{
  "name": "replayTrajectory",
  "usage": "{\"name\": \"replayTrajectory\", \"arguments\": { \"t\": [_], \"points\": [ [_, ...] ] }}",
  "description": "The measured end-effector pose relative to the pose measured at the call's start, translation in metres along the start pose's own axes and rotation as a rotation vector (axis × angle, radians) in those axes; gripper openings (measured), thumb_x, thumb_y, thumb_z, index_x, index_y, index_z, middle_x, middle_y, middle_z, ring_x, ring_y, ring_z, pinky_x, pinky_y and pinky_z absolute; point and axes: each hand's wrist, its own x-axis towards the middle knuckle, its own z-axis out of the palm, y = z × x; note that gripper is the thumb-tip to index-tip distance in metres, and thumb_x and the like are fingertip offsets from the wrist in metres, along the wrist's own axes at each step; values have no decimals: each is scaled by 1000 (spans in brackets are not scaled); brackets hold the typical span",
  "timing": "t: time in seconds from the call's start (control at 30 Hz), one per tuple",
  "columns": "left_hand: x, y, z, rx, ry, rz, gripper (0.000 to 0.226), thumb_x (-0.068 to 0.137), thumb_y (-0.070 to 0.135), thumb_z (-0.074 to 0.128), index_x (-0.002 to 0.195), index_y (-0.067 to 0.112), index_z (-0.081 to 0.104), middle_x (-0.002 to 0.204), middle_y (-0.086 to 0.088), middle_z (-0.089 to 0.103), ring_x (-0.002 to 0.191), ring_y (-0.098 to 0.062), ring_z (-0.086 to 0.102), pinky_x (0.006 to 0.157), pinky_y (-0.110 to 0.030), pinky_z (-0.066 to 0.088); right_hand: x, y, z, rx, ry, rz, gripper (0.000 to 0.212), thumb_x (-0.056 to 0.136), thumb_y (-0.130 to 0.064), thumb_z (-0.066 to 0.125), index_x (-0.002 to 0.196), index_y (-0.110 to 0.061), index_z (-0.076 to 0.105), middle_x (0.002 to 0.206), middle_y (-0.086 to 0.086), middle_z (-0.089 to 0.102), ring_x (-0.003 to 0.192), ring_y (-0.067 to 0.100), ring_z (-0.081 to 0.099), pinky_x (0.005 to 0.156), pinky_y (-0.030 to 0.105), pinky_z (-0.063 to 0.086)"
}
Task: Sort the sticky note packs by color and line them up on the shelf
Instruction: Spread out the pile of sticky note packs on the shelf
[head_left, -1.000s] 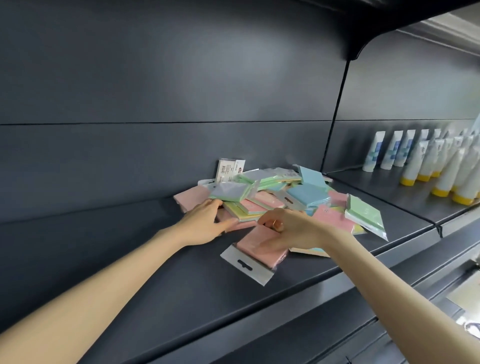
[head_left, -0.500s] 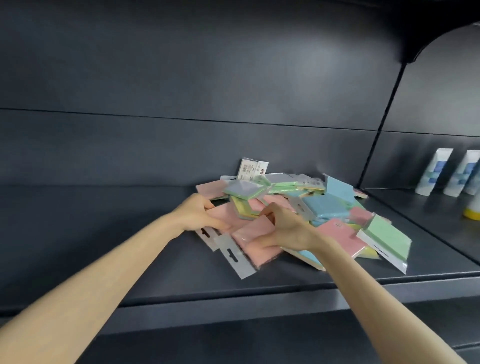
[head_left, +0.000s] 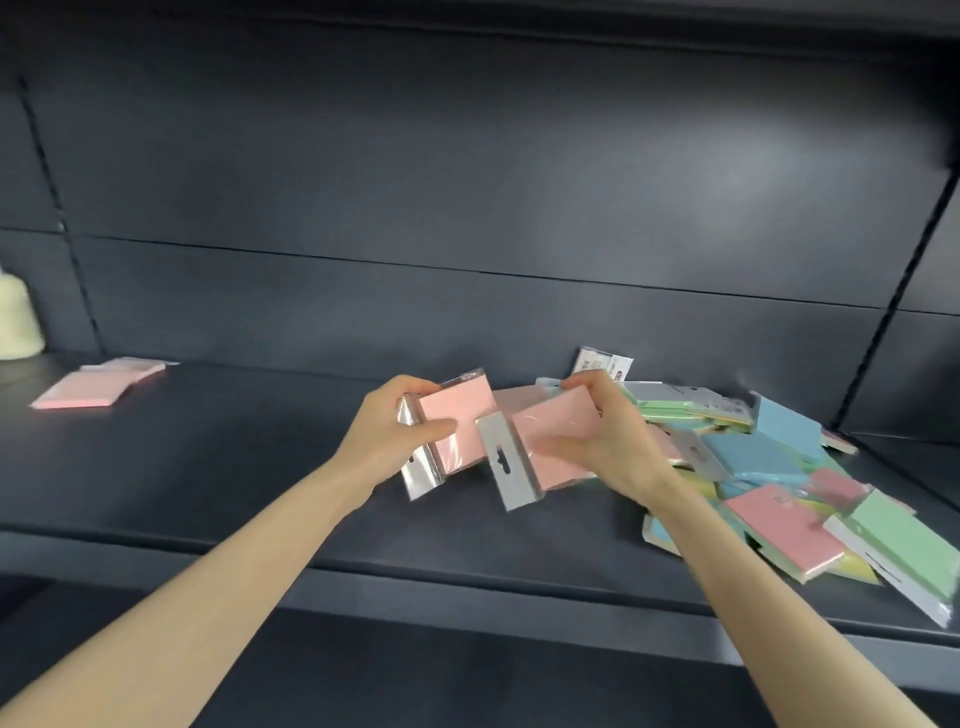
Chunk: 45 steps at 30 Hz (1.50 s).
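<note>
Two pink packs are held up over the shelf (head_left: 208, 467), just left of the heap.

Left pink pack (head_left: 462, 426): the left hand (head_left: 384, 436) grips it, thumb across the front face, fingers curled round the far edge. Its clear wrapper flap hangs down at lower left.

Right pink pack (head_left: 558, 431): the right hand (head_left: 613, 447) grips it, thumb on the front face, fingers curled over the top edge. Its grey hang tab (head_left: 506, 467) points down and left.

The two packs sit just beside each other. We cannot tell whether they touch.

Heap of packs (head_left: 779, 457): unsorted on the right part of the shelf, with blue, green, pink and yellow mixed. The nearest ones reach the front edge.

Laid pink packs (head_left: 98, 387): a few lie flat and overlapping at the far left, well apart from the heap. We note a cream object (head_left: 15, 322) behind them, cut off by the frame edge.
</note>
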Motion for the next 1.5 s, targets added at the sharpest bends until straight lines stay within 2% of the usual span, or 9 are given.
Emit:
{"name": "replayTrajectory", "arguments": {
  "t": [0.13,0.33,0.5,0.57,0.7,0.87,1.1,1.33,1.5],
  "points": [
    [-11,-5,-42,-37,114,-17,30,77,13,76,101,19,60,100,4,62,84,-10,59,59,-24,41,7,-29,29,143,54,-36,60,70,-22,82,115,-24,43,95,-14,51,82,-1,52,62,8,44],
    [-30,-22,-127,-11,202,-10,23,79,14,74,98,19,62,101,6,61,92,-8,56,70,-24,42,9,-80,102,208,16,-67,65,71,-29,81,122,-27,41,101,-17,51,97,11,54,76,18,47],
    [-52,-51,-216,106,208,-18,29,79,16,75,105,19,62,103,12,57,96,-2,51,71,-15,35,3,-134,183,237,-39,-64,64,75,-29,78,126,-26,39,103,-13,51,90,-1,51,62,3,42],
    [-59,-65,-261,130,191,-9,31,78,15,75,106,18,63,108,17,55,100,3,50,79,-14,35,2,-157,222,251,-51,-62,64,76,-29,77,127,-26,38,109,-7,51,91,0,51,62,7,43],
    [-58,-87,-322,133,246,-81,49,76,20,77,121,19,58,125,1,57,119,-18,49,97,-32,41,1,-187,276,269,-82,-45,64,76,-30,77,127,-27,37,109,-7,51,91,2,53,63,11,43],
    [-44,-103,-373,76,299,-70,44,79,16,74,120,17,56,107,7,59,90,-1,53,66,-14,37,21,-222,323,220,-126,-51,62,78,-28,75,127,-27,37,116,-4,49,100,14,51,63,10,40],
    [-2,-131,-418,79,285,-87,31,78,12,74,105,18,61,100,-1,66,96,-18,61,81,-32,49,73,-248,379,171,-178,-62,65,78,-27,75,130,-25,35,113,-3,48,93,12,52,51,6,40],
    [53,-163,-448,185,218,-139,27,80,12,72,103,18,58,96,6,60,84,0,55,65,-17,41,128,-250,422,117,-239,-51,69,79,-31,74,134,-26,33,115,-1,43,96,17,49,60,10,38],
    [85,-191,-465,353,132,-216,35,75,22,77,105,16,61,106,-1,61,98,-17,58,71,-22,42,153,-241,444,77,-275,-50,71,79,-31,74,135,-25,31,124,1,42,102,16,44,64,8,35]
  ]
}}
